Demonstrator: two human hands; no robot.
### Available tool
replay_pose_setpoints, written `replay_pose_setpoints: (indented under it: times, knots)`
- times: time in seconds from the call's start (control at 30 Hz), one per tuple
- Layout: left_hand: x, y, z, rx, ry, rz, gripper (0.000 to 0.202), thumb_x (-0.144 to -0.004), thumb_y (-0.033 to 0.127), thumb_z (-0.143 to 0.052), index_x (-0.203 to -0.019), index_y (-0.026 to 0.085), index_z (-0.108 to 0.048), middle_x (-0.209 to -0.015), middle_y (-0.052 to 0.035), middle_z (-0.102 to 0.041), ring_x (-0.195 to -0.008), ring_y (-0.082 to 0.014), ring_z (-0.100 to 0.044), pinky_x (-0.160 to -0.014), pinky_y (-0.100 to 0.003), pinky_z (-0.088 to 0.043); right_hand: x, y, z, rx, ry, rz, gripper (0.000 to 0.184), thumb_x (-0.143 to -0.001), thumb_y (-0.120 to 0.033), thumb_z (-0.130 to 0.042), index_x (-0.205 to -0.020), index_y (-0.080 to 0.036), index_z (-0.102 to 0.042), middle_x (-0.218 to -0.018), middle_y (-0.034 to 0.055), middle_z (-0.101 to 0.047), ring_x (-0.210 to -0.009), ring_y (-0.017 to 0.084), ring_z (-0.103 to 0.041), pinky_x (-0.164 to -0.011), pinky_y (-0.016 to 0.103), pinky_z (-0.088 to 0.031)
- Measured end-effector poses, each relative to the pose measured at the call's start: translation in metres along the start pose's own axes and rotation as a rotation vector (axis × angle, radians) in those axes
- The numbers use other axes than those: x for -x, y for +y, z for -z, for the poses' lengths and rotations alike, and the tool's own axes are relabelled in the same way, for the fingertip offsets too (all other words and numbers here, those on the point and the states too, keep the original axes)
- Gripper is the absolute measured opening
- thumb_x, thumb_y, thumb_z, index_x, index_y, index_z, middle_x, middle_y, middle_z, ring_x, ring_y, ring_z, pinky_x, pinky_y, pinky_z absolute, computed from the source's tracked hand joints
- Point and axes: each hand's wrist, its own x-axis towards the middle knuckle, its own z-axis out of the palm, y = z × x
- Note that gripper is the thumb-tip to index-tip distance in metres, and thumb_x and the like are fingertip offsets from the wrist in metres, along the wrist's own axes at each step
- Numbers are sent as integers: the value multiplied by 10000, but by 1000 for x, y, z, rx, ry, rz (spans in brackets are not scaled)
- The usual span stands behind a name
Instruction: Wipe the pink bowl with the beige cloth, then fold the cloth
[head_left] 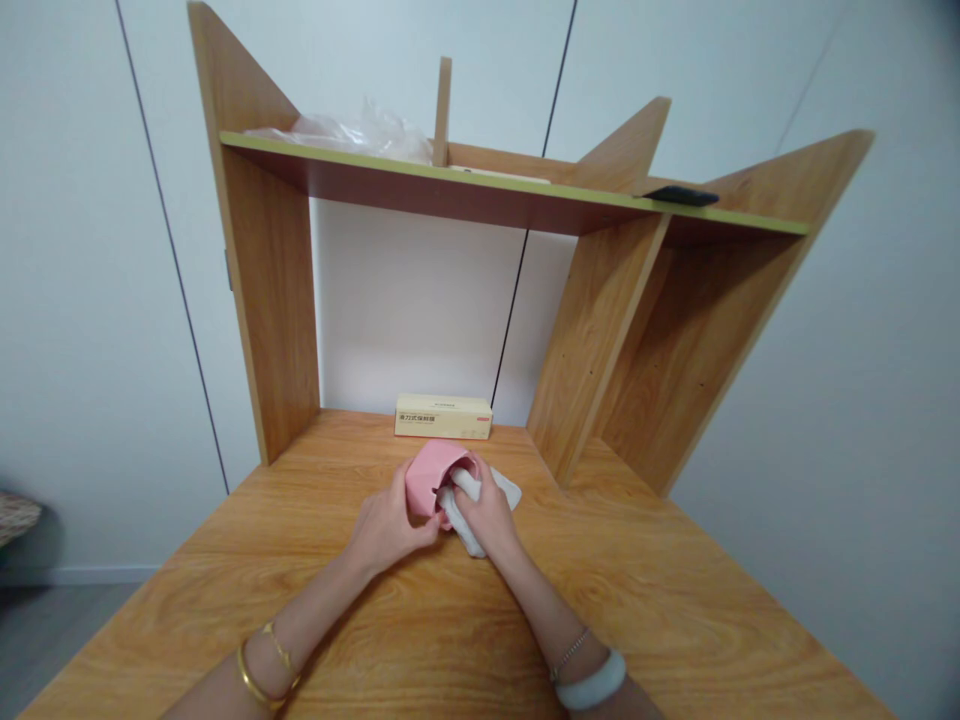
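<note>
Pale wall panels (pixel 67 250) stand to the left, behind a wood-grained desk (pixel 300 560). Toward its back, the person's left hand (pixel 388 527) clasps a pink holder (pixel 429 468) before a cream box (pixel 442 421); the right hand (pixel 489 508) pinches a white cloth (pixel 466 532), apparently partly inside the holder's mouth. Further right, a wooden divider (pixel 600 335) rises.

One counter (pixel 427 640), one left grip (pixel 396 525), one right grip (pixel 489 515), one pink container (pixel 429 468); from there, one white cloth (pixel 463 525) toward four o'clock (partly hidden, perhaps more), one cream box (pixel 442 420) at twelve. On one shelf (pixel 450 200): one plastic bag (pixel 364 134) at eleven-thirty, one pale flat item (pixel 506 177) at twelve-thirty, one dark flat item (pixel 682 196) near one-thirty. Two gold bracelets (pixel 245 672) toward seven-thirty; one chain bracelet (pixel 568 653), one white bangle (pixel 594 684) toward four-thirty.
</note>
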Motion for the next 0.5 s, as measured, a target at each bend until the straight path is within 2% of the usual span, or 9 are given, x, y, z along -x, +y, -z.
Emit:
replay_pose_setpoints:
  times: [0.13, 0.23, 0.37, 0.5]
  knots:
    - [-1, 0, 8, -117, -55, -55, 667, -659, 520, -507, -1202, 151, -385, -958, -109, -640, -832, -290, -608, -705, -335, -422, 3, -7, 10, 368, 6, -17, 615, -716, -293, -503, -1294, -193, -318, -759, 44, -644, -723, 209, -599, -625, 269, -384]
    - [0, -1, 11, -156, -97, -101, 656, -651, 510, -506, -1194, 158, -403, -924, -101, -653, -805, -282, -616, -690, -319, -424, 5, -11, 16, 484, 38, 79, 655, -711, -319, -516, -1312, -194, -288, -753, 41, -638, -734, 211, -594, -622, 259, -364]
    - [1, -2, 10, -156, -104, -115, 674, -645, 526, -503, -1206, 165, -399, -882, -85, -663, -809, -278, -617, -708, -316, -423, 6, -10, 15, 462, 13, 121, 663, -714, -279, -509, -1324, -196, -263, -754, 36, -635, -739, 210, -591, -623, 254, -361]
    - [-1, -5, 8, -112, -78, -81, 619, -699, 521, -464, -1217, 188, -400, -935, -83, -651, -854, -269, -609, -740, -323, -423, 6, -4, 10, 338, -37, 82, 633, -722, -208, -486, -1319, -195, -276, -726, 21, -629, -714, 198, -590, -620, 249, -374]
